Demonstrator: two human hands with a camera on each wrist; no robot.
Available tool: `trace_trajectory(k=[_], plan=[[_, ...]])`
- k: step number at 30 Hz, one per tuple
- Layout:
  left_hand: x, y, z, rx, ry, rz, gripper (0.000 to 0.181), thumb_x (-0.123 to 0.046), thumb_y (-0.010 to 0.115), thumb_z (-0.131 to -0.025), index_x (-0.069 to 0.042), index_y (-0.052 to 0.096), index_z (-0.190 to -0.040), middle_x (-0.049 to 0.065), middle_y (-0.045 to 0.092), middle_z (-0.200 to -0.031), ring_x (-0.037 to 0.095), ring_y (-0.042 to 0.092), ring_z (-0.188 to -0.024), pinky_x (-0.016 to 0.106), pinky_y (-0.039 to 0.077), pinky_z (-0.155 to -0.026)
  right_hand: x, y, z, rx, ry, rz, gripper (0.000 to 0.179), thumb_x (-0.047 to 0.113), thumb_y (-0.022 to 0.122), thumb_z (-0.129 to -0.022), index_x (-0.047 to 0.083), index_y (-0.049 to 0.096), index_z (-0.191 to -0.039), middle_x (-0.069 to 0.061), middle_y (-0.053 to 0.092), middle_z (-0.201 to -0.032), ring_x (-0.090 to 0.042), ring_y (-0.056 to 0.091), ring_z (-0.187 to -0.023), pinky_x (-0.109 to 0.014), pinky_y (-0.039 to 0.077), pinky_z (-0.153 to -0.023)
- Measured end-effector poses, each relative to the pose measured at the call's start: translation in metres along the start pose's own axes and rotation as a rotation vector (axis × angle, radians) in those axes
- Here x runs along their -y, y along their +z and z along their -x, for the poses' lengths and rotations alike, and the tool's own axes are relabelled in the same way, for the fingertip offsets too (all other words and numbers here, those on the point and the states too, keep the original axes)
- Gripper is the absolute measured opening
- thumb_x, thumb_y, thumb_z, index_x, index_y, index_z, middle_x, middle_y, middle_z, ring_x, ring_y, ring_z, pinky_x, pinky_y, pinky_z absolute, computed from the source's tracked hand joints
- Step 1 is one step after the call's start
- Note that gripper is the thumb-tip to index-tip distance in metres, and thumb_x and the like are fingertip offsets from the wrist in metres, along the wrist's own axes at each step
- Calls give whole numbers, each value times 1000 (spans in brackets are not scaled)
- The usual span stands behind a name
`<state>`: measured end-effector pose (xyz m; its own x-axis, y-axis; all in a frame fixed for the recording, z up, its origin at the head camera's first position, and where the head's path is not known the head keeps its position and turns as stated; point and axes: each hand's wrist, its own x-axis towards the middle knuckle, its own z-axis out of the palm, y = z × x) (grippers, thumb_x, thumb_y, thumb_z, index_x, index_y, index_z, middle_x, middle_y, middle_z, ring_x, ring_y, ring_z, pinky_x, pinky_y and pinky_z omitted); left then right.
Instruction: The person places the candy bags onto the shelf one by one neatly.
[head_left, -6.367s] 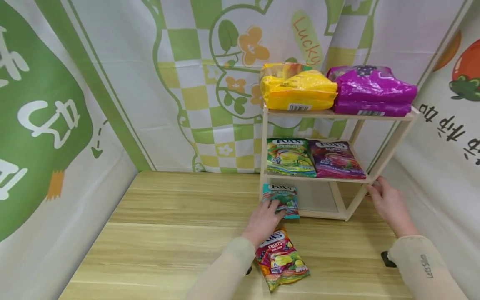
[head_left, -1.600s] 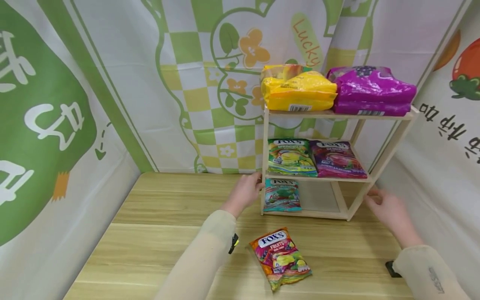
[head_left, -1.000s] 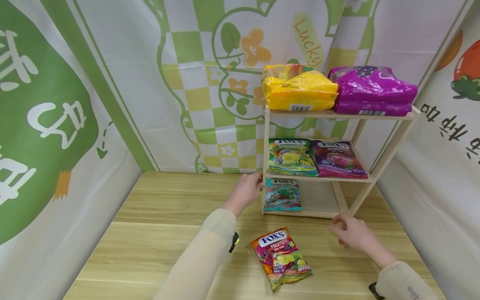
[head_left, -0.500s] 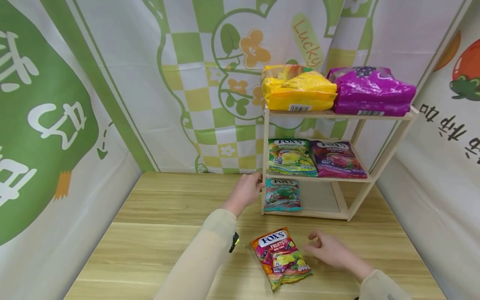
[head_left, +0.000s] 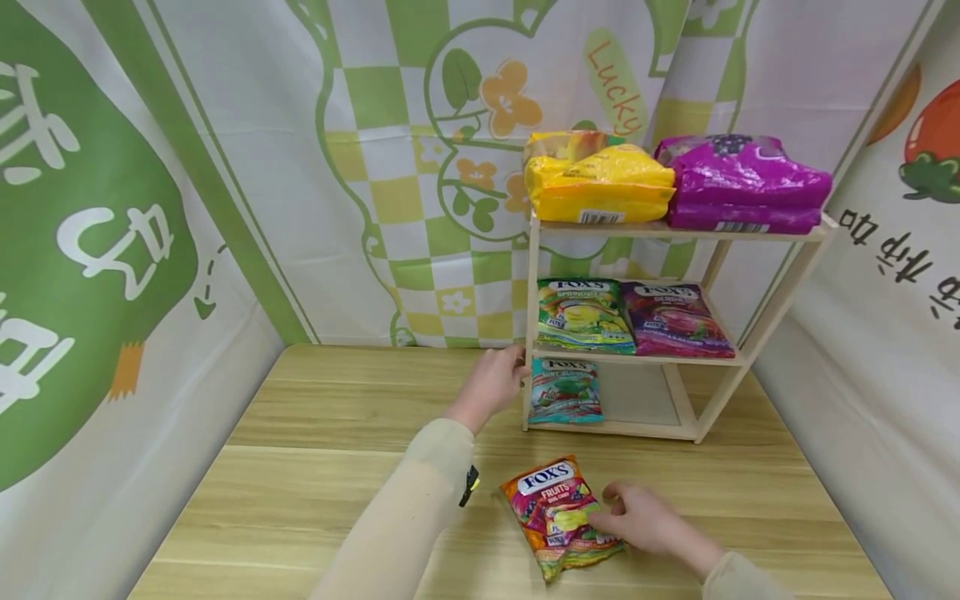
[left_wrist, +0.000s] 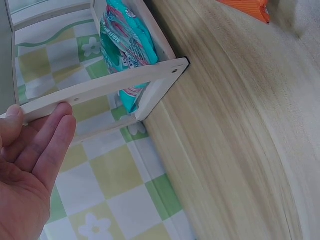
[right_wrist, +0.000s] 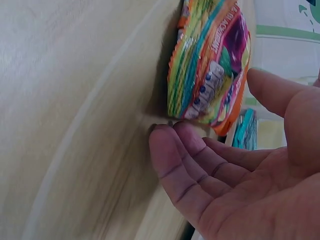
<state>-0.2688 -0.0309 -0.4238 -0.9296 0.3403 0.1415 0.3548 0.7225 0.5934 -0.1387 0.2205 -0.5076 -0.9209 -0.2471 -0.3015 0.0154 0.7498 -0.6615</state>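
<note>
My left hand (head_left: 491,385) holds the left front post of a small wooden shelf (head_left: 637,358). In the left wrist view, thumb and fingers lie on either side of the wooden bar (left_wrist: 110,84). An orange and magenta FOX'S Fruits candy bag (head_left: 551,512) lies flat on the table. My right hand (head_left: 648,521) is at its right edge, the thumb over the bag in the head view. In the right wrist view the loosely bent fingers (right_wrist: 167,150) are beside the bag's edge, with thumb and fingers spread apart. A teal mint candy bag (head_left: 566,392) stands on the bottom tier.
On the middle tier lean a green candy bag (head_left: 585,317) and a purple berries bag (head_left: 675,319). A yellow bag (head_left: 600,187) and a bright purple bag (head_left: 746,187) lie on top. The wooden table (head_left: 337,467) meets printed cloth walls (head_left: 217,208) behind and at the sides.
The teal bag was set onto the bottom tier and my left hand moved to the post. My right hand left the shelf's right side and came down-left to the Fruits bag.
</note>
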Motion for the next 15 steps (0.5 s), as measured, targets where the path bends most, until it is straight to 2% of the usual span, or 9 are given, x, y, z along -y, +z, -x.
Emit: trace_trajectory(k=[6, 15], plan=[[-1, 0, 0, 5, -4, 3, 15, -13, 58, -105, -4, 64, -115, 13, 73, -109, 21, 74, -89, 29, 63, -76, 2, 7, 0, -5, -8, 16, 59, 38, 78, -88, -8, 64, -121, -3, 63, -87, -17, 56, -78, -32, 51, -65], [0, 0, 0, 5, -9, 9, 16, -12, 57, -105, -3, 64, -116, 14, 73, -112, 23, 73, -94, 30, 63, -77, 7, 10, -3, 3, 61, 31, 55, 40, 79, -87, -4, 66, -119, -3, 62, -89, -18, 56, -80, -35, 51, -68]])
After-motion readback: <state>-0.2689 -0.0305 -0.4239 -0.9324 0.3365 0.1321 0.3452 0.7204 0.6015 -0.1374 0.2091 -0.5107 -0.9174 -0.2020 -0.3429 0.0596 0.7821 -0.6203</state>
